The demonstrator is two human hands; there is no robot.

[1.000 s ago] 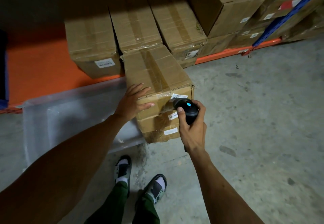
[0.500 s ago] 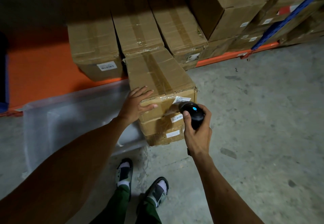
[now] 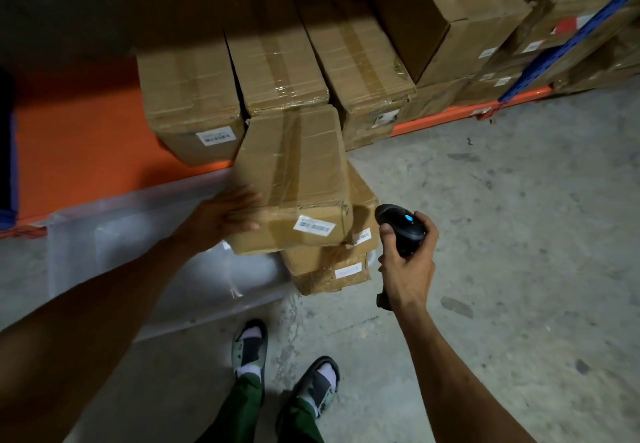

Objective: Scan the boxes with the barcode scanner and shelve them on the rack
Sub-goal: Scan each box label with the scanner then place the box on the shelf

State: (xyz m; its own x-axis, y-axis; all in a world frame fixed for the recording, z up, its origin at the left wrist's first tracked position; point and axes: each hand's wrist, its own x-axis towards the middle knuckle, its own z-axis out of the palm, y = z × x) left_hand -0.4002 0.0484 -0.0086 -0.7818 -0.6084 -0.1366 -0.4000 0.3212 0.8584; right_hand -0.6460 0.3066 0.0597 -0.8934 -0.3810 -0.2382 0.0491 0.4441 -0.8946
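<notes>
Shelved boxes (image 3: 277, 61) behind tilted top box (image 3: 294, 179), clear bin (image 3: 138, 234) leftward.

Warehouse / stockroom. Bare concrete floor (image 3: 485, 234), pallet-style rack with orange beam (image 3: 450, 115) and blue upright (image 3: 568, 40), shelf packed with taped, barcode-labelled cardboard cartons (image 3: 273, 61). Handheld barcode scanner (image 3: 401, 228) in use.

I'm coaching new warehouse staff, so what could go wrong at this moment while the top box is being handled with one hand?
1. Only the left hand grips the top box, which sits tilted and askew on the stack; it could slip off.
2. The right hand is busy with the barcode scanner, so it cannot readily steady the box.
3. The feet in open sandals are close under the stack.
</notes>
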